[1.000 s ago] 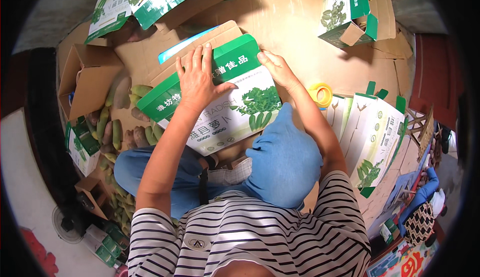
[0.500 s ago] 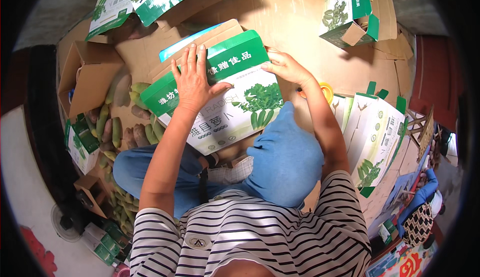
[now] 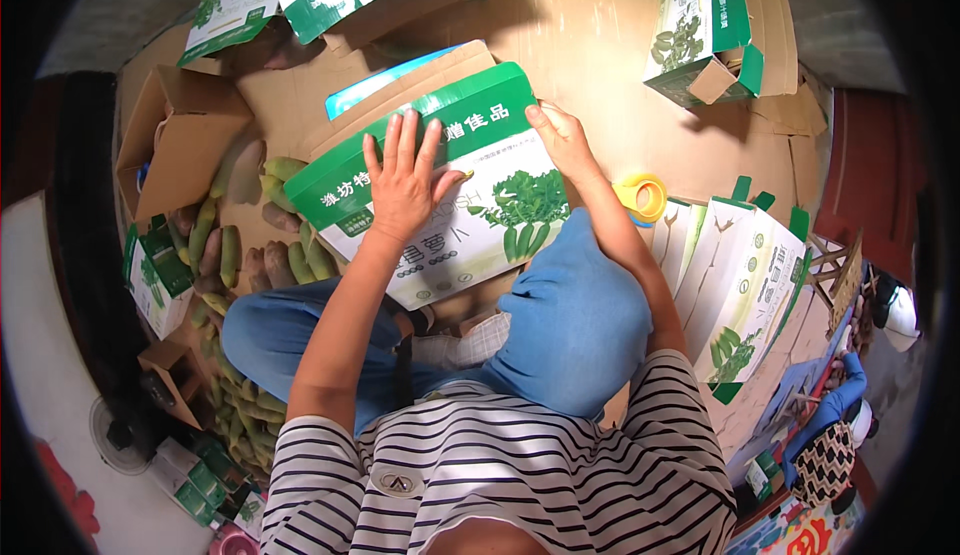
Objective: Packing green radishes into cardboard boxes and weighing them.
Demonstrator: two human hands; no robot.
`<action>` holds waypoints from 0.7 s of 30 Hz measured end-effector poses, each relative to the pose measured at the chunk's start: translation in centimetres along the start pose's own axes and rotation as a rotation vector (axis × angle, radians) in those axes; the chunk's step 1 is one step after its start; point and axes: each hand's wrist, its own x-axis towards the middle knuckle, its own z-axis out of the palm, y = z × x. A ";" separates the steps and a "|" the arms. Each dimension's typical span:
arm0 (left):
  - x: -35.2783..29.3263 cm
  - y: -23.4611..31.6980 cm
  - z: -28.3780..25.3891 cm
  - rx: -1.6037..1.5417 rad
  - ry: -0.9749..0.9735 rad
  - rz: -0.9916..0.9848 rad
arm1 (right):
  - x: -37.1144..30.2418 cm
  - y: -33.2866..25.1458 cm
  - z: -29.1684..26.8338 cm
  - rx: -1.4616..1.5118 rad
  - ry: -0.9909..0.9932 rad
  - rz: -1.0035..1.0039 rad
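A white and green cardboard box, printed with leafy green radishes, lies tilted in front of my crossed legs. My left hand rests flat on its printed face, fingers spread across the green band and thumb pointing right. At the box's right corner my right hand grips the edge, thumb near the top and the other fingers partly hidden. A brown flap stands up along the far side, with a blue sheet-like thing behind it. Just right of my right forearm is a yellow roll of tape.
Flattened printed cartons lie at the right. Long green radishes are heaped at the left beside an open brown box. Other printed boxes stand at the far left and far right. Another person is at the lower right.
My left hand has slid right along the green band. My right hand's fingers have curled in at the box's corner, and the forearm has shifted, showing more of the tape roll.
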 end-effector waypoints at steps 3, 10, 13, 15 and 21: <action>-0.7 0.8 0.5 -0.041 -0.057 0.133 | 0.1 0.0 1.2 -0.026 0.114 -0.091; 0.5 5.4 2.4 -0.118 -0.090 0.287 | -0.4 -1.3 2.1 -0.158 0.207 -0.269; -2.3 3.0 2.4 -0.132 -0.103 0.112 | -0.3 -0.8 1.5 -0.208 0.173 -0.259; -5.1 0.5 2.1 -0.090 -0.070 0.003 | -0.2 -0.7 1.3 -0.229 0.159 -0.234; -13.0 -3.0 2.0 0.066 -0.039 -0.344 | -0.1 -0.5 1.8 -0.188 0.142 -0.226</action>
